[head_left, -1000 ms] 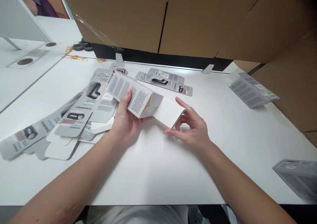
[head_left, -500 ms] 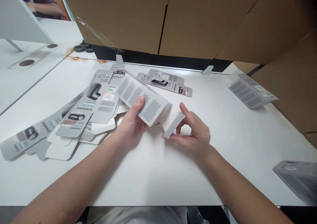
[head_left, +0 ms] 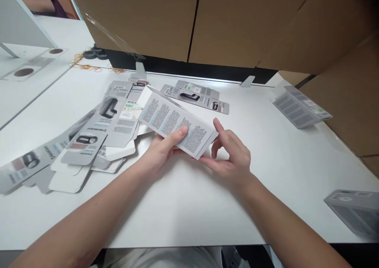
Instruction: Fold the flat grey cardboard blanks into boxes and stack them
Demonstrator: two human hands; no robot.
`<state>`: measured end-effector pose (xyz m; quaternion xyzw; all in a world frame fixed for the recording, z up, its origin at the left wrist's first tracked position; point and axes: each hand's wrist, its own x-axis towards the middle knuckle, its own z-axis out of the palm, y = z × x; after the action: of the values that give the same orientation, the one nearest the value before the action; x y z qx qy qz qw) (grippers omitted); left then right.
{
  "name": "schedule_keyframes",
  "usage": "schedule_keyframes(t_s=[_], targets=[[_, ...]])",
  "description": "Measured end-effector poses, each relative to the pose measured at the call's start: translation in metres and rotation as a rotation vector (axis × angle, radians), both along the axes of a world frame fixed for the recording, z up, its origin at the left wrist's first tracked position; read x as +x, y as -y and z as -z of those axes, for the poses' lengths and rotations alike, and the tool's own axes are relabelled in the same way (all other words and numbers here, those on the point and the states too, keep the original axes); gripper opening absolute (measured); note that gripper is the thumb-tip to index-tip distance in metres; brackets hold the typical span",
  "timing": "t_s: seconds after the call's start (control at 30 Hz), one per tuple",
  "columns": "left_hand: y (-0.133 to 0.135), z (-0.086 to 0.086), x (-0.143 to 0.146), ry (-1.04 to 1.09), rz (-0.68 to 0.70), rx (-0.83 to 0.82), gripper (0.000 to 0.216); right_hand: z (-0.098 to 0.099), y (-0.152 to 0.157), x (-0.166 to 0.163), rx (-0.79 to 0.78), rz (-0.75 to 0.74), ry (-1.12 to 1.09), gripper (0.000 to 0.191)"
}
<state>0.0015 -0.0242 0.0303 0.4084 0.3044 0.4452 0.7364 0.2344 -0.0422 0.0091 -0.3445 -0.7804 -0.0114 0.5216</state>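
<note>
A small grey printed carton (head_left: 174,122) is tilted above the table, text panel up. My left hand (head_left: 160,149) wraps its near long side, thumb on the printed text, fingers underneath and mostly hidden. At the right end, my right hand (head_left: 233,155) spans the closed end, thumb and fingertips at its two edges. The carton's far left end shows a raised white flap (head_left: 145,96). Left of my hands lies a loose pile of flat, unfolded cartons (head_left: 109,120) with pictures of a black device. More flat cartons (head_left: 195,96) lie behind the held one.
Formed cartons stand at the right back (head_left: 300,106) and right front (head_left: 355,210). Brown cardboard (head_left: 231,27) walls the back of the white table (head_left: 177,212). Rubber bands (head_left: 89,67) and black rings (head_left: 94,53) lie at back left. A person's arm (head_left: 37,1) shows beyond.
The flap at the carton's right end, sticking out earlier, is now folded in and that end is closed. My right hand has stayed at that end; my left thumb sits slightly further right.
</note>
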Motion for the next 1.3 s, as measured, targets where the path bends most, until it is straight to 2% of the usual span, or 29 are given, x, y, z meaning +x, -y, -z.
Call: schedule_keyframes(t_s=[0.27, 0.57, 0.73, 0.93, 1.07, 1.3], targets=[[-0.001, 0.0001, -0.0004, -0.027, 0.011, 0.044, 0.06, 0.0046, 0.0008, -0.0008, -0.012, 0.0, -0.005, 0.099], [0.0009, 0.0, 0.0023, -0.034, -0.024, 0.037, 0.055, 0.0052, 0.0024, -0.0013, -0.04, 0.02, -0.026, 0.088], [-0.0005, -0.0006, 0.0019, -0.026, -0.037, 0.028, 0.058, 0.0042, -0.0015, 0.0028, -0.05, -0.028, 0.018, 0.097], [-0.0031, -0.0001, -0.0006, -0.038, -0.059, -0.019, 0.068, 0.0071, -0.0044, 0.0047, -0.068, -0.059, -0.006, 0.075], [-0.0023, 0.0016, -0.0006, -0.046, -0.061, -0.023, 0.07, 0.0087, -0.0028, 0.0036, -0.075, -0.023, -0.01, 0.074], [-0.0043, 0.0019, -0.0001, -0.058, -0.092, 0.055, 0.057, 0.0073, -0.0005, 0.0015, -0.076, -0.031, -0.03, 0.074]])
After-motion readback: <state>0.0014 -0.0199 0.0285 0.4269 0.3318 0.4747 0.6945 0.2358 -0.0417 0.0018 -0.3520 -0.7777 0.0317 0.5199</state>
